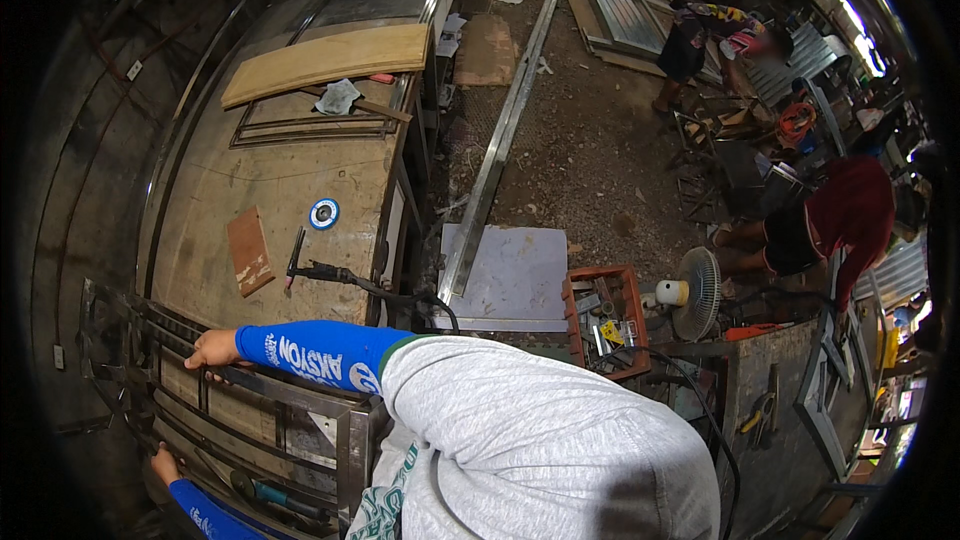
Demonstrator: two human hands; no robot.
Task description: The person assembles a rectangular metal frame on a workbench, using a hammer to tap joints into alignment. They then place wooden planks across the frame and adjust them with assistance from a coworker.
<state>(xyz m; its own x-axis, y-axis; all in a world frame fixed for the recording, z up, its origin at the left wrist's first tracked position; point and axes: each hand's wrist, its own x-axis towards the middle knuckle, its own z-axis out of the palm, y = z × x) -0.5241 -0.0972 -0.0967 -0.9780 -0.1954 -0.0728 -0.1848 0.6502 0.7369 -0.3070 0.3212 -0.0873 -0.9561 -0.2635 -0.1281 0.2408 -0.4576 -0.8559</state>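
Plainly, metal framework (300, 396) runs beneath the right grip (212, 352).

Benches, tools and stock are marking this as a rough metal-fabrication workshop: on a scuffed wooden workbench (200, 230), a blue-ringed abrasive disc (324, 214) and a torch-like tool (318, 270) on a cable are lying near a barred metal frame (353, 460). A long metal bar (500, 155) is stretching across gritty ground (600, 155) – an orange-red crate (573, 325) is holding metal pieces nearby – while two other people (850, 205) are bending over at the right.
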